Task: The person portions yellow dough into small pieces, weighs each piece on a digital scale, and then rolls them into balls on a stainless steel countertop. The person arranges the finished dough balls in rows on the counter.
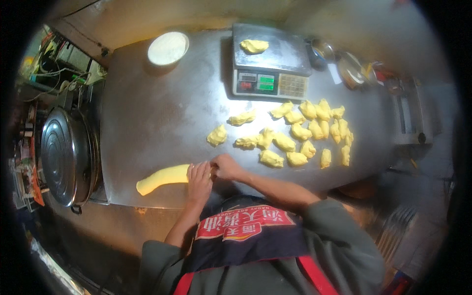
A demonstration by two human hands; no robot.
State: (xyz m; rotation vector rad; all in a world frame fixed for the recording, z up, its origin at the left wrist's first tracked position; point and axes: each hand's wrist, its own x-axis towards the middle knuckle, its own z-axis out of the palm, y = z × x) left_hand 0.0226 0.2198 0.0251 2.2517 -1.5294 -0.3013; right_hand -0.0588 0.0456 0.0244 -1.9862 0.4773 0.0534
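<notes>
A long roll of yellow dough (164,178) lies near the front edge of the steel table, bending slightly. My left hand (199,180) is wrapped over its right end, fingers on top. Right against those fingers is my right hand (228,167), curled into a fist; what its fingers hold is hidden. Several torn dough pieces (271,158) are scattered over the table to the right of and beyond my hands. One loose piece (217,135) lies just past my knuckles. Another dough piece (254,46) rests on the metal pan of a digital scale (273,83).
A bowl of white powder (167,48) stands at the back left of the steel table (147,110). Large round metal lids or pans (59,155) lean by the left edge. Metal bowls (350,70) sit at the back right, with a boxy appliance (409,114) beyond the right edge.
</notes>
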